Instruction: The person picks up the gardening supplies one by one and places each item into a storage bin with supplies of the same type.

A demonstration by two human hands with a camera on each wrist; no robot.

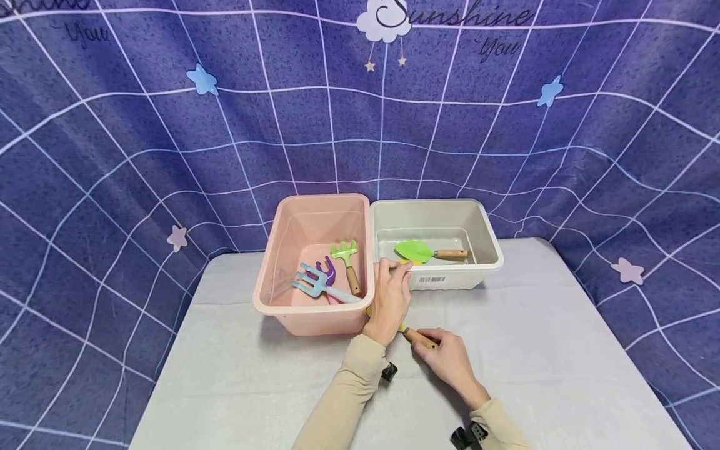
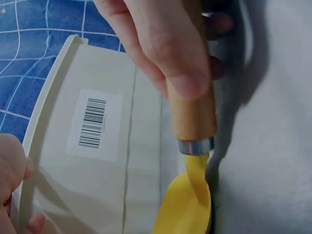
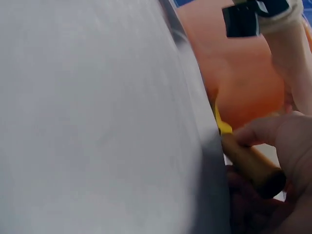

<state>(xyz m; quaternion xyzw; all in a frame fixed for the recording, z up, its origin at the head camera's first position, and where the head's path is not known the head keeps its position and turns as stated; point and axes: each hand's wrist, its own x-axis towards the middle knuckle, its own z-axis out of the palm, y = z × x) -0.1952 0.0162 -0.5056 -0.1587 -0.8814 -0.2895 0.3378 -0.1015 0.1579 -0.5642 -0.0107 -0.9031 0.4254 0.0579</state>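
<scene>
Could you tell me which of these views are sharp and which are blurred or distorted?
Head view: sharp, evenly lit, backdrop grid bowed by the wide lens. Left wrist view: yellow trowel and barcode label fairly crisp. Right wrist view: mostly a blurred grey surface, right hand out of focus.

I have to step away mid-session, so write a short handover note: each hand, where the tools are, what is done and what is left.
Right hand: grips the wooden handle of the yellow garden trowel, which lies on the grey tablecloth in front of the bins.
Left hand: fingers rest on the front rim of the white plastic bin; it holds no tool.
Done: a green trowel with wooden handle lies in the white bin; a green rake, a blue fork and a purple tool lie in the pink plastic bin.
Left: the yellow trowel is not yet in a bin.
</scene>
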